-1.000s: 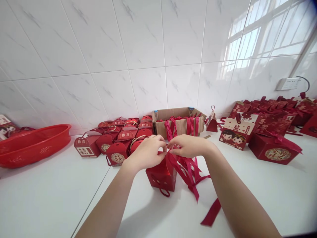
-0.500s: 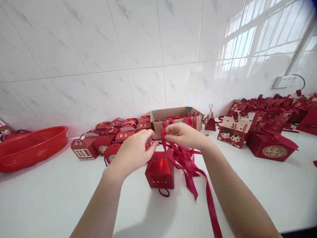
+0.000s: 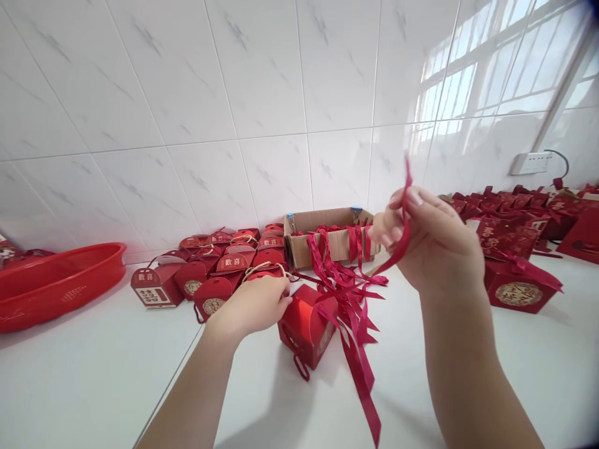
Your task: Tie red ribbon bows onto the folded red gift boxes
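Observation:
A red gift box stands turned at an angle on the white table, a cord loop hanging from its front. My left hand is closed at the box's upper left edge; its fingertips are partly hidden. Raised to the right, my right hand pinches a dark red ribbon between thumb and finger, one end sticking up and the rest running down toward the box. Several pink-red ribbons hang from the cardboard box and spread beside the gift box.
A red plastic basin lies at the far left. Several small red boxes are grouped left of the cardboard box. More red boxes fill the right side. Behind is a tiled wall with a socket.
My right hand has moved right and up, drawing a ribbon with it. The gift box has turned and shifted slightly right. My left hand has lowered a little.

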`<action>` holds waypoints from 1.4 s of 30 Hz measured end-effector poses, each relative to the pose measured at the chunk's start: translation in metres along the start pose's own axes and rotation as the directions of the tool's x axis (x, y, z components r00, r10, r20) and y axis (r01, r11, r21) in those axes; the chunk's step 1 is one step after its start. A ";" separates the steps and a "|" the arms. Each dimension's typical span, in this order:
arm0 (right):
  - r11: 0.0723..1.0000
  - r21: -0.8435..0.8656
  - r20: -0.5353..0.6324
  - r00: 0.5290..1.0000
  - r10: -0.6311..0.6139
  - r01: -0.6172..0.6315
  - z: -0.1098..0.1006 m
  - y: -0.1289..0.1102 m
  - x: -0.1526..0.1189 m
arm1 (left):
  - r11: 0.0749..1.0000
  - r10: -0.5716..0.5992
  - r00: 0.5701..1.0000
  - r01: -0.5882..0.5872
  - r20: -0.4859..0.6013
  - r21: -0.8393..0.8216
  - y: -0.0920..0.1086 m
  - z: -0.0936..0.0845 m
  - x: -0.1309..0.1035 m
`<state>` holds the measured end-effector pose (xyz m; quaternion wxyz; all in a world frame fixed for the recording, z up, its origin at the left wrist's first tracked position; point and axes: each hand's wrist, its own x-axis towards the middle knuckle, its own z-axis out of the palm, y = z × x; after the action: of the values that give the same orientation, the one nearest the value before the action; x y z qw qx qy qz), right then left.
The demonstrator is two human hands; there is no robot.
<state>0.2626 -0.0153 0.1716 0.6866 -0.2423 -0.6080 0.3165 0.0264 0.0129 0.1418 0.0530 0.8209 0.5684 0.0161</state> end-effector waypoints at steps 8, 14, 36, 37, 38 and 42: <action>0.874 -0.418 0.464 0.769 0.440 -0.248 0.030 0.049 0.006 | 0.996 0.017 1.000 -0.017 -0.011 -0.085 -0.001 -0.001 0.006; 0.622 -0.774 0.423 0.635 0.647 -0.118 0.048 0.076 0.003 | 0.999 -0.005 0.999 0.003 -0.036 -0.046 -0.004 0.003 0.007; 0.638 -0.769 0.470 0.635 0.613 -0.047 0.061 0.099 -0.004 | 0.983 0.080 0.996 -0.083 -0.026 -0.162 -0.005 0.004 0.002; 0.640 -0.767 0.473 0.636 0.610 -0.043 0.062 0.099 -0.004 | 0.981 0.077 0.997 -0.080 -0.025 -0.176 -0.005 0.004 0.002; 0.641 -0.766 0.475 0.637 0.607 -0.040 0.062 0.100 -0.004 | 0.979 0.069 0.997 -0.072 -0.019 -0.192 -0.006 0.004 0.003; 0.634 -0.772 0.470 0.644 0.604 -0.031 0.063 0.098 -0.004 | 0.963 0.036 0.999 -0.037 -0.007 -0.268 -0.009 0.005 0.009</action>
<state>0.1867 0.0453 0.1070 0.1828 -0.4597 -0.8318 0.2518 0.0212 0.0240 0.1356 0.1628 0.8165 0.5458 0.0948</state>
